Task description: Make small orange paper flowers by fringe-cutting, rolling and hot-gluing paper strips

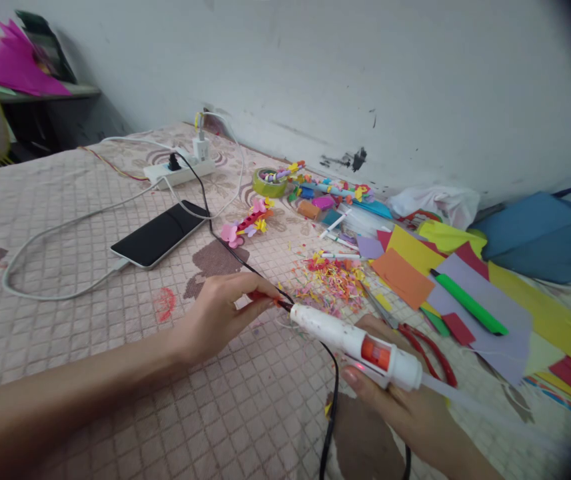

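Observation:
My right hand (410, 407) is wrapped round a white hot glue gun (340, 331), its dark nozzle pointing left. A long clear glue stick (470, 403) sticks out of the gun's back end, and a red light glows on its side. At the nozzle tip, my left hand (230, 307) is closed in a pinch between thumb and fingertips. A bit of red or orange shows at those fingertips, too small to name. The gun's black cord (334, 400) runs beneath it across the quilted cloth. Red-handled scissors (428, 350) lie just behind the right hand.
A phone (162, 233) charges at left, its cable leading to a power strip (180, 172). Paper flowers (248, 223), green tape (269, 183) and paper clippings (335, 280) lie further back. Coloured paper sheets (495, 327) and a green cutter (470, 303) cover the right side. A wall (315, 80) borders the back.

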`<state>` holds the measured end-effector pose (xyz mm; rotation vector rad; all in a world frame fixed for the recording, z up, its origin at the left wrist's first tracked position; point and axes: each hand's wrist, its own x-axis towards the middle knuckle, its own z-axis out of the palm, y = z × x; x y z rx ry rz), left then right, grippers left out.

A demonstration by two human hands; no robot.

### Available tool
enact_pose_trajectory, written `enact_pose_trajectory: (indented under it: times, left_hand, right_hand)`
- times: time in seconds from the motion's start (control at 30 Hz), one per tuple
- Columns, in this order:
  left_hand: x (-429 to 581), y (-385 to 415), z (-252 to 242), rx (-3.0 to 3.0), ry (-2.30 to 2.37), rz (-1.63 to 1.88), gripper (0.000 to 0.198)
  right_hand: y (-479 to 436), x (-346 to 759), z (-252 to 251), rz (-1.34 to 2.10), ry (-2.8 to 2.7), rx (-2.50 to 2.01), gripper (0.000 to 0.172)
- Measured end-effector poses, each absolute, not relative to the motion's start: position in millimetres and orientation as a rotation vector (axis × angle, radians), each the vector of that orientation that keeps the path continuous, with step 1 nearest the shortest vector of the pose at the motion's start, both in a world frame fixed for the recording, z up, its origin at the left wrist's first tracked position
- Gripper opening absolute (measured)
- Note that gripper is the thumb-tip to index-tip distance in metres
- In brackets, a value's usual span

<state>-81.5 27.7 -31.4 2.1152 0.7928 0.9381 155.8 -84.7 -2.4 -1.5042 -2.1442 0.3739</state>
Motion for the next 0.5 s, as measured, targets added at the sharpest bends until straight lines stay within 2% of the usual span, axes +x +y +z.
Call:
enact_pose_trajectory:
  times: [0.13, 0.5]
  left_hand:
    - [-81.7, 28.1, -31.5, 2.102, 0.781, 0.931, 0.013]
    - [-80.3, 27.3, -31.2, 2.098, 0.783, 0.931, 0.013]
  right_hand:
    - [-87.2, 158.0, -5.9, 0.266, -2.099, -1.583, 0.006]
    - [-89.0, 157.2, -4.2, 0.314, -2.156, -1.625, 0.016]
